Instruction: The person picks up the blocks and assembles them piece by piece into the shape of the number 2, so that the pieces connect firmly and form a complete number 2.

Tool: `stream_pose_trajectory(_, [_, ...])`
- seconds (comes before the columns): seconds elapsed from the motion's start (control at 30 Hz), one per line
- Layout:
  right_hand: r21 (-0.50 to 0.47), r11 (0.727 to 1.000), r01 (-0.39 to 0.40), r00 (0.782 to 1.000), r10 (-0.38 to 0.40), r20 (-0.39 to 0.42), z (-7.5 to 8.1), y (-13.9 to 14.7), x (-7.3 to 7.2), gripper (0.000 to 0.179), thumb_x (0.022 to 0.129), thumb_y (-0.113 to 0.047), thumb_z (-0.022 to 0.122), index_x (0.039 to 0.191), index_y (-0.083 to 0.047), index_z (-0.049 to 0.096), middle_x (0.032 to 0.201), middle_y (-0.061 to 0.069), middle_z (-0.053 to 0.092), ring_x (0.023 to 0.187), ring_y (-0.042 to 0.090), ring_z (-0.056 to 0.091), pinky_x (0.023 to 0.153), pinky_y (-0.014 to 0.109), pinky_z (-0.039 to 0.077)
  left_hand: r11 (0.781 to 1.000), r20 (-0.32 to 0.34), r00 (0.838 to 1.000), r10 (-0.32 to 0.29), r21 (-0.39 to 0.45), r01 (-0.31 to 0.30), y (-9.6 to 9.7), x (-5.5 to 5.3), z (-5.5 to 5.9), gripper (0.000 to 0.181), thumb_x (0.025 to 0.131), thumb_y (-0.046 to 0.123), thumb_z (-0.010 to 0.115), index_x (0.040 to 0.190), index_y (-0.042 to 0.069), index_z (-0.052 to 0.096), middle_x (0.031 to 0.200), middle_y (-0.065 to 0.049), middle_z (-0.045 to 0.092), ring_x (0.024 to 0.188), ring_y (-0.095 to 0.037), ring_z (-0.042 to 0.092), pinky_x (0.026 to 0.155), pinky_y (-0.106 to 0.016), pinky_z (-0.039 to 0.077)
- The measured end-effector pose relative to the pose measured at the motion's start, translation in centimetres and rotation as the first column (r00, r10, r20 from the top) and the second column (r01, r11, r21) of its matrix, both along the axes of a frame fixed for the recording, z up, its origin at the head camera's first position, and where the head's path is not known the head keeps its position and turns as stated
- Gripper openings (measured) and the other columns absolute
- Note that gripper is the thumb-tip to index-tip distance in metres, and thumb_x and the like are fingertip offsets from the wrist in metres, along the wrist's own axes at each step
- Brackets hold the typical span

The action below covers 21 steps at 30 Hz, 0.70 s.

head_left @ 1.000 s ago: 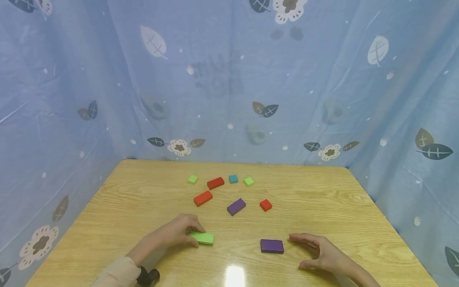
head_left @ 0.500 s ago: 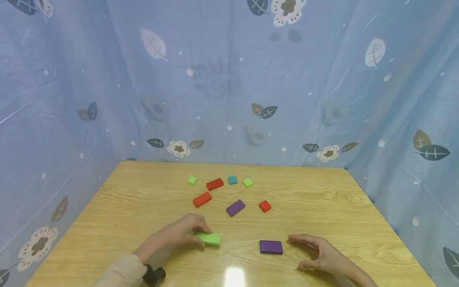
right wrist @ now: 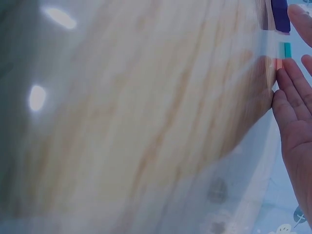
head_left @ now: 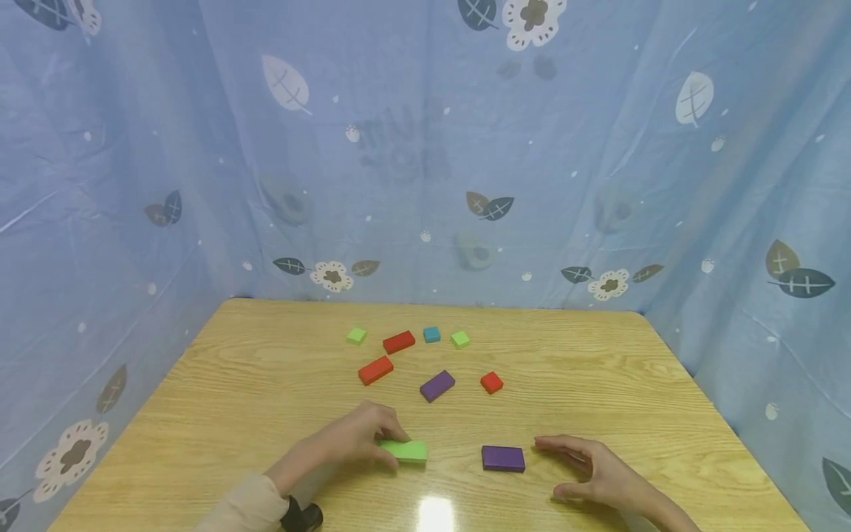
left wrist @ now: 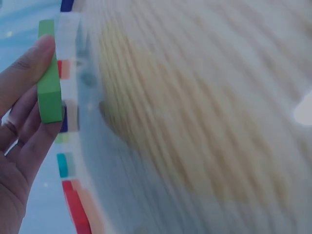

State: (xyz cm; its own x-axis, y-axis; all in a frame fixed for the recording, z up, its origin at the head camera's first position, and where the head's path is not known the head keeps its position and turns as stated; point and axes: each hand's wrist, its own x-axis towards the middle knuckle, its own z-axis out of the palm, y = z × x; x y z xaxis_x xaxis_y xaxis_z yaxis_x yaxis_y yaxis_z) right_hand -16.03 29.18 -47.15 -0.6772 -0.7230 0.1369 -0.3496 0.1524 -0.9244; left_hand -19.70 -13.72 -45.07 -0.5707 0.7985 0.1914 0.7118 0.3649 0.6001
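My left hand [head_left: 362, 437] pinches a green rectangular block [head_left: 411, 451] between thumb and fingers, low over the table; its left end is hidden by the hand. In the left wrist view the thumb lies against one face of the green block [left wrist: 49, 92], with fingers behind it. To the right of it a purple block [head_left: 503, 458] lies flat on the table. Just right of that, my right hand [head_left: 601, 473] rests with relaxed, parted fingers, apart from the purple block and holding nothing.
Farther back on the wooden table [head_left: 266, 384] lie two red oblong blocks [head_left: 376, 370], another purple block [head_left: 437, 386], a small red block [head_left: 492, 382], a blue one [head_left: 432, 335] and two small green ones [head_left: 460, 339]. A blue patterned curtain [head_left: 399, 148] surrounds the table's back and sides.
My left hand has moved right with the green block, closer to the near purple block. The right hand and the other blocks have stayed in place.
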Motion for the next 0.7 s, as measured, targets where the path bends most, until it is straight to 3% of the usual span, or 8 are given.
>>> stream_pose_trajectory(0.17, [0.002, 1.0, -0.001, 1.0, 0.001, 0.003, 0.0, 0.0, -0.1, 0.059, 0.087, -0.002, 0.067, 0.136, 0.015, 0.039, 0.133, 0.039, 0.041, 0.127, -0.002, 0.042, 0.102, 0.011, 0.034, 1.0, -0.003, 1.0, -0.022, -0.002, 0.022, 1.1, 0.3, -0.3, 0.035, 0.072, 0.023, 0.082, 0.102, 0.008, 0.075, 0.09, 0.007, 0.067, 0.079, 0.004, 0.054, 0.067, -0.012, 0.049])
stream_pose_trajectory(0.3, [0.003, 1.0, -0.005, 1.0, 0.005, 0.011, -0.1, 0.0, 0.0, 0.059, 0.088, -0.002, 0.067, 0.136, 0.015, 0.038, 0.134, 0.039, 0.041, 0.127, -0.002, 0.042, 0.102, 0.011, 0.034, 0.999, 0.022, 1.0, -0.004, -0.039, 0.005, 1.9, 0.6, -0.7, 0.035, 0.072, 0.024, 0.082, 0.102, 0.009, 0.075, 0.091, 0.01, 0.066, 0.079, 0.006, 0.054, 0.068, -0.011, 0.049])
stream_pose_trajectory(0.47, [0.011, 1.0, -0.001, 1.0, 0.001, -0.003, 0.0, 0.0, 0.1, 0.059, 0.088, -0.003, 0.067, 0.136, 0.014, 0.039, 0.134, 0.037, 0.043, 0.127, -0.002, 0.042, 0.101, 0.011, 0.034, 0.996, 0.034, 0.999, 0.036, -0.082, -0.033, 2.6, 1.2, -1.0, 0.033, 0.073, 0.025, 0.082, 0.101, 0.011, 0.075, 0.089, 0.014, 0.065, 0.077, 0.007, 0.053, 0.068, -0.011, 0.048])
stream_pose_trajectory(0.7, [0.061, 0.998, 0.029, 0.999, -0.029, -0.015, 0.4, -0.2, -0.2, 0.057, 0.088, -0.006, 0.067, 0.136, 0.012, 0.042, 0.134, 0.033, 0.046, 0.126, -0.001, 0.044, 0.1, 0.011, 0.035, 0.992, 0.102, 0.987, 0.126, -0.021, -0.124, 3.0, 1.8, -1.3, 0.029, 0.069, 0.016, 0.085, 0.095, 0.009, 0.075, 0.088, 0.01, 0.068, 0.076, 0.005, 0.058, 0.067, -0.012, 0.05])
